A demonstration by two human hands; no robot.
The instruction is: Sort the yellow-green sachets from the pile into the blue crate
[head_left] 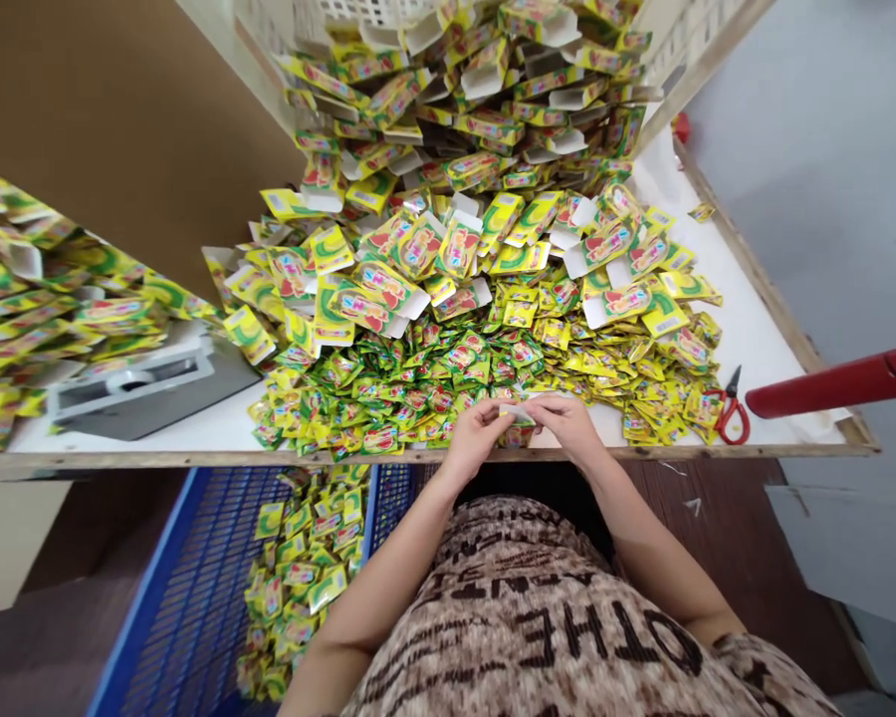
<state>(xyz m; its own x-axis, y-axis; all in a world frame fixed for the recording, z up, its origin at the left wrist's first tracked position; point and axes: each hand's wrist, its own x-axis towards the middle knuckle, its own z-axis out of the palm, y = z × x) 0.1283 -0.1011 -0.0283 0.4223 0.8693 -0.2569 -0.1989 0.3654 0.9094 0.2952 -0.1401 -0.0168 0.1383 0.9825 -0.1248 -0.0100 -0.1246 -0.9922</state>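
Both of my hands meet over the front edge of the table, fingers closed around one small carton whose pale flap shows between them. My left hand pinches its left end, and my right hand pinches the right end. Most of the carton is hidden by the fingers. Just beyond my hands lies a heap of small green sachets, with yellow sachets to its right. Behind them, open-ended yellow-green cartons with fruit pictures are piled up.
A white crate spills cartons at the back. On the right lie red-handled scissors near a red tube. At left stand a grey box-like holder and a brown cardboard sheet. Below, a blue basket holds packed cartons.
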